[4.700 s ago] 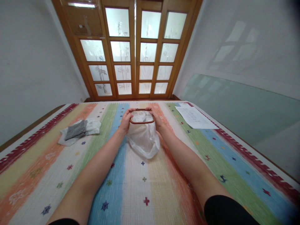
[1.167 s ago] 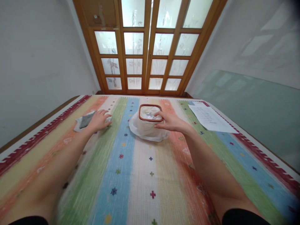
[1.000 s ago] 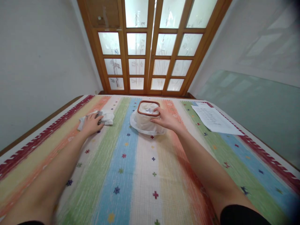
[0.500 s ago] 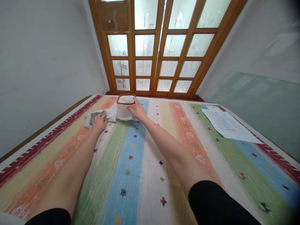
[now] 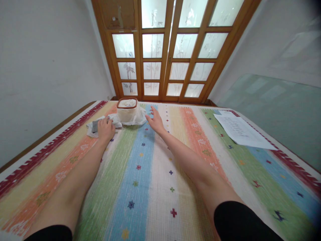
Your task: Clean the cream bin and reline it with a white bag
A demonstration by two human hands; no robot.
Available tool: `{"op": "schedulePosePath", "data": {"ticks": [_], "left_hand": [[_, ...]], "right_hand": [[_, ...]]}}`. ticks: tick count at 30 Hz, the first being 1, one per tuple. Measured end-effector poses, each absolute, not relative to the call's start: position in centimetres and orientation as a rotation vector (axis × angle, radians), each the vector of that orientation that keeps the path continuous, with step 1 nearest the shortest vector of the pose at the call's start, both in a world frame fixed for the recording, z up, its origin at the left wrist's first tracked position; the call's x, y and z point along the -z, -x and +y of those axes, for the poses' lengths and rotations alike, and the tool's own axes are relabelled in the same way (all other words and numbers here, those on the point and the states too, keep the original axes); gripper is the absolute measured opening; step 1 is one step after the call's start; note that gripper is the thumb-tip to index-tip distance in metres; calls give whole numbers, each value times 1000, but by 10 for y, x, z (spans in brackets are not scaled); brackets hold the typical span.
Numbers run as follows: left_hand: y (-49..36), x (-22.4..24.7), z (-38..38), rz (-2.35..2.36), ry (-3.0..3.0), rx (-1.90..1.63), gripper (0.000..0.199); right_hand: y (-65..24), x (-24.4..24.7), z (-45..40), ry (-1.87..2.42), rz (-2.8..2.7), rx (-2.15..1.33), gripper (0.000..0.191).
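Note:
Near the far edge of the table, a small square container (image 5: 127,115) with a reddish-brown rim stands upright. A thin translucent white bag spreads around its base, and crumpled white stuff shows at its top. To its left, my left hand (image 5: 106,130) is curled over a grey cloth (image 5: 95,127) that lies on crumpled white material; its fingertips are partly hidden. My right hand (image 5: 155,121) is open just right of the container, fingers apart and empty, not touching its wall.
A striped, patterned tablecloth (image 5: 142,174) covers the table. Printed paper sheets (image 5: 242,130) lie at the right. Behind the table are wooden doors with glass panes (image 5: 152,70). A pale green panel (image 5: 273,110) leans along the right wall.
My right hand has let go of the container and drawn off to the right. The container sits a little further left. My left hand covers more of the grey cloth.

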State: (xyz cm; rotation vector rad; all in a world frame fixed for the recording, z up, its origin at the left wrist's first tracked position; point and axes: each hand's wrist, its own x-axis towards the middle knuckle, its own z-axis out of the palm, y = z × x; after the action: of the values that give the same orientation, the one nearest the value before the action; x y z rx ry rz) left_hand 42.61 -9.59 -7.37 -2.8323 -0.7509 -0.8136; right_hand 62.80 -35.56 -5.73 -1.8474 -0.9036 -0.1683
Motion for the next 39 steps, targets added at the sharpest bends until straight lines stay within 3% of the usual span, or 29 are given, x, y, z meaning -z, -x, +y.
{"op": "schedulePosePath", "data": {"ticks": [6, 11, 14, 20, 32, 39], "left_hand": [[-446, 75, -166, -67, 3052, 680, 37], [-484, 83, -241, 334, 3229, 582, 34], [-507, 87, -278, 425, 3333, 476, 32], [-530, 98, -316, 375, 3349, 412, 51], [-517, 109, -308, 322, 3323, 163, 63], [-517, 108, -304, 340, 3308, 59, 74]], "right_hand": [[-602, 93, -498, 2007, -950, 139, 57], [-588, 99, -552, 2089, -1066, 125, 44], [-591, 98, -554, 2158, -1191, 139, 38], [-604, 100, -545, 2252, -1305, 161, 36], [-602, 98, -548, 2295, -1322, 182, 37], [-611, 106, -538, 2426, -1309, 251, 48]]}}
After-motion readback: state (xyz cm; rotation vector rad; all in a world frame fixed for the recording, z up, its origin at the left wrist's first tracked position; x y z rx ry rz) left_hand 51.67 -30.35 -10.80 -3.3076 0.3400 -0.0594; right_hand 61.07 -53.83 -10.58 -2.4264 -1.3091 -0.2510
